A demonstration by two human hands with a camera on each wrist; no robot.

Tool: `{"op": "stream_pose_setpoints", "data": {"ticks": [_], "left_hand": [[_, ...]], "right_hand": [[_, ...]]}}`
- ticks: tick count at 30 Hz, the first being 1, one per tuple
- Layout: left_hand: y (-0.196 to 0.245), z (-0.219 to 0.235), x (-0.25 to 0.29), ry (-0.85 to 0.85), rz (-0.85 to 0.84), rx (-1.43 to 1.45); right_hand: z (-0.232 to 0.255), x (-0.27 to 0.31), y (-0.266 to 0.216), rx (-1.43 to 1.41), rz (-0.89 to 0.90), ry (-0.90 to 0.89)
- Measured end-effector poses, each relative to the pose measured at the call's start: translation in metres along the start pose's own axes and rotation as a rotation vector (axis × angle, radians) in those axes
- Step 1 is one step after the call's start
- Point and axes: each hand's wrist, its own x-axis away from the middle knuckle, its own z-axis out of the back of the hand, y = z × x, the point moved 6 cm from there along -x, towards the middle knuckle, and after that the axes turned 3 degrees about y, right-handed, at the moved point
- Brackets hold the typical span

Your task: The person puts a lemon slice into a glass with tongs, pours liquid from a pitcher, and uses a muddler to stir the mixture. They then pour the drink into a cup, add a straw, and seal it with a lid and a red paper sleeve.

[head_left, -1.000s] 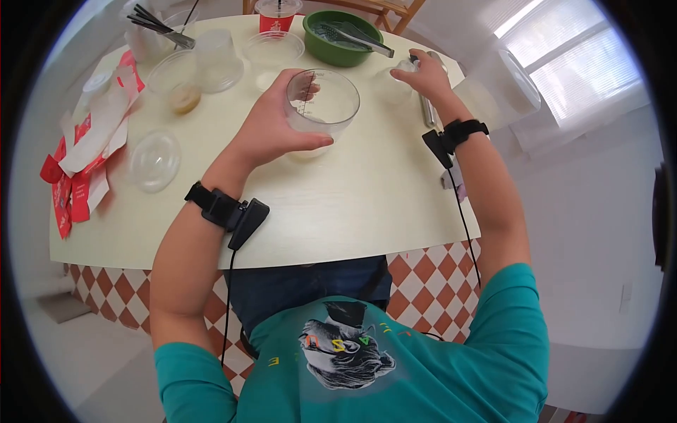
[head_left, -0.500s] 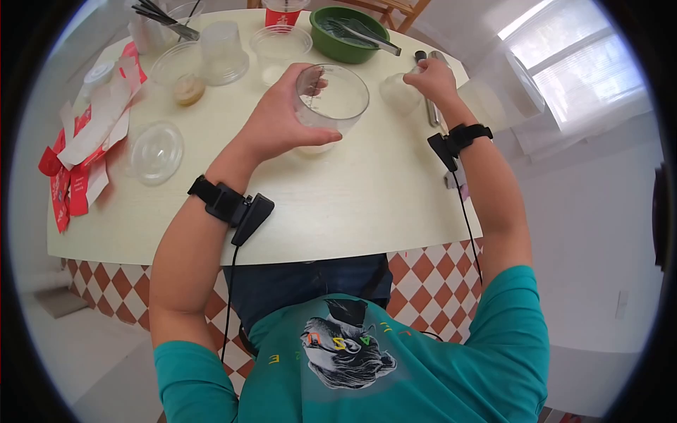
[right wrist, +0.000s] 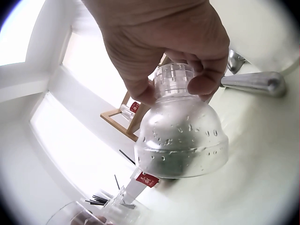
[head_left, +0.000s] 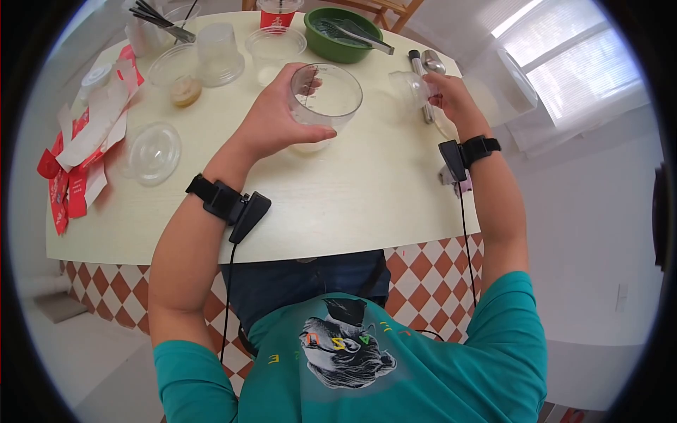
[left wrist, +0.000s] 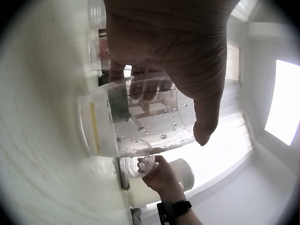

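My left hand [head_left: 268, 120] grips a clear measuring cup [left wrist: 150, 119] with scale marks, fingers on its far side and thumb along the near rim. Water drops cling to the cup's wall, and it is upright close over the table. At the right, my right hand [head_left: 453, 99] pinches a clear dome-shaped shaker top [right wrist: 183, 136] by its ridged neck. Drops dot the dome too. In the head view the dome is tilted, its wide end facing left towards the cup. A metal bar tool with a dark end [head_left: 415, 58] lies beside it, partly hidden.
Behind stand a green basin [head_left: 345, 56] with a slotted utensil, a red cup [head_left: 276, 20] and clear containers [head_left: 220, 53]. On the left are torn red-and-white paper [head_left: 99, 130], a clear domed lid [head_left: 155, 155] and a small sauce cup [head_left: 185, 95]. A large translucent container [head_left: 504, 92] stands far right.
My right hand has closed on the neck of the shaker top, tilted it and drawn back slightly to the right. My left hand still holds the cup in nearly the same place.
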Motion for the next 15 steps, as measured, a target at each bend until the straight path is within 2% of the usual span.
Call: {"op": "stream_pose_setpoints", "data": {"ticks": [8, 11, 13, 15], "left_hand": [[0.000, -0.001, -0.001, -0.010, -0.008, -0.006], [0.002, -0.001, -0.001, -0.013, -0.019, -0.012], [0.002, -0.002, -0.002, -0.010, -0.033, -0.003], [0.002, -0.002, -0.001, -0.008, -0.024, -0.007]], "right_hand": [[0.004, 0.002, 0.005, -0.066, -0.059, -0.039], [-0.006, 0.014, -0.012, -0.163, -0.019, -0.095], [-0.027, 0.033, -0.039, -0.203, 0.112, -0.242], [-0.048, 0.055, -0.063, -0.158, 0.172, -0.293]]}}
